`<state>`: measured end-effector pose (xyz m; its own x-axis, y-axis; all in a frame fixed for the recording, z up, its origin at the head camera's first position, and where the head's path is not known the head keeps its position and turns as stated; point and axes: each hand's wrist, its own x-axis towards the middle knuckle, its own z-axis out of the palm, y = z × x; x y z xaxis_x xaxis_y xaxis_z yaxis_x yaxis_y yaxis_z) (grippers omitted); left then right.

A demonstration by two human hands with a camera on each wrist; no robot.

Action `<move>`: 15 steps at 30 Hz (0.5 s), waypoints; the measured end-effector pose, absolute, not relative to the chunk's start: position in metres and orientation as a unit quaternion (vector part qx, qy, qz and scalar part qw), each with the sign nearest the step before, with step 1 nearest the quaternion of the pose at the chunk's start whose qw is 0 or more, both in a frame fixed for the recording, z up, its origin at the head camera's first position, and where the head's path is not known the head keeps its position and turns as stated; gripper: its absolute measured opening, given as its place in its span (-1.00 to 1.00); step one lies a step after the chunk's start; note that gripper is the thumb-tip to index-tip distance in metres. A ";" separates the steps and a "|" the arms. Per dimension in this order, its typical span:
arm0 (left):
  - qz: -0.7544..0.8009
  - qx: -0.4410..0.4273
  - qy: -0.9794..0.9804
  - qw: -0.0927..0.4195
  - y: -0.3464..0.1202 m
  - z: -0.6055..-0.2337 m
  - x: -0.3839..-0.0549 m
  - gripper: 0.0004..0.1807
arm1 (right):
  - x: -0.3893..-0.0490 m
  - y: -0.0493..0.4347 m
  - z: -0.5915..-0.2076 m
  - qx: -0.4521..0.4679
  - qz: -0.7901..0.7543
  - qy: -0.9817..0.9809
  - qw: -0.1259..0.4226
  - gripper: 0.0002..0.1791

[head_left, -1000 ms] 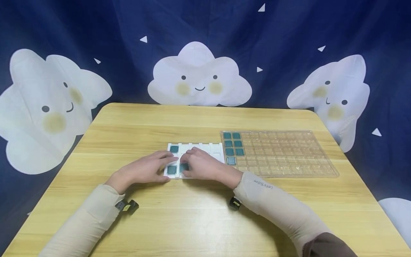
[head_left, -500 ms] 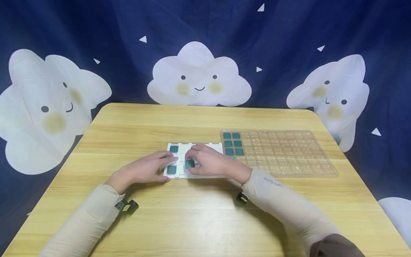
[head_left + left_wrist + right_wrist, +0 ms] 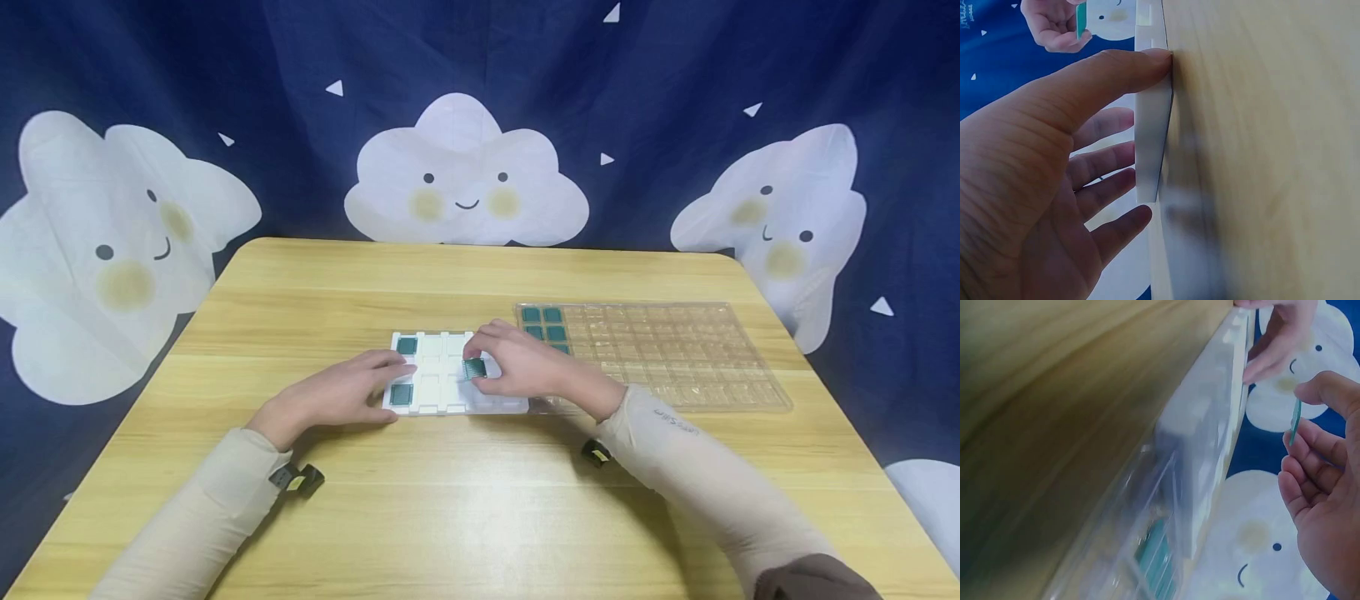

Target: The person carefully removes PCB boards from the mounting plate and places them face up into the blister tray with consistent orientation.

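Observation:
My right hand [image 3: 521, 362] pinches a small square green chip [image 3: 474, 368] between thumb and fingertips, over the right part of a white compartment tray [image 3: 431, 347]. In the right wrist view the chip [image 3: 1295, 423] is seen edge-on, apart from the tray. My left hand [image 3: 337, 392] rests at the tray's left end, its fingers reaching over the top. The left wrist view shows the thumb touching the tray's front side [image 3: 1152, 125], the other fingers loosely extended. One green chip [image 3: 407, 346] lies in the back left compartment and another chip [image 3: 401, 394] in the front left one.
Beside the white tray on the right lies a wide clear plastic tray [image 3: 660, 354] with many small pockets. Several green chips [image 3: 552, 316] sit in its left columns, some hidden behind my right hand. Both trays are on a wooden table [image 3: 450, 508], with a dark blue cloud-patterned curtain [image 3: 637, 83] behind.
My right hand has lifted the green chip out of the white tray's second column from the left and carried it up and to the right. The left hand has stayed in place.

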<state>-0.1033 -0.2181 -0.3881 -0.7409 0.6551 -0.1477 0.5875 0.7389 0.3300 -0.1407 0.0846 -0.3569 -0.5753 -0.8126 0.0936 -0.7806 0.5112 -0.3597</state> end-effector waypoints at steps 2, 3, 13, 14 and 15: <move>0.133 0.342 0.922 0.123 -0.218 -0.388 -0.103 -0.19 | -0.142 0.090 -0.356 -0.459 -0.185 0.868 0.039 -0.64; 0.133 0.345 0.921 0.121 -0.218 -0.388 -0.103 -0.20 | -0.142 0.092 -0.356 -0.458 -0.185 0.869 0.036 -0.65; 0.130 0.349 0.921 0.115 -0.218 -0.389 -0.104 -0.18 | -0.145 0.117 -0.355 -0.445 -0.197 0.873 0.030 -0.67; 0.130 0.349 0.921 0.115 -0.218 -0.389 -0.104 -0.18 | -0.145 0.120 -0.355 -0.443 -0.201 0.873 0.030 -0.67; 0.131 0.349 0.921 0.115 -0.218 -0.389 -0.104 -0.18 | -0.146 0.123 -0.355 -0.442 -0.204 0.873 0.030 -0.66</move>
<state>-0.1041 -0.2181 -0.3887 -0.7306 0.6722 -0.1199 0.6121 0.7225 0.3214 -0.1457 0.1227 -0.3552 -0.6077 -0.7839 0.1274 -0.7593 0.5266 -0.3822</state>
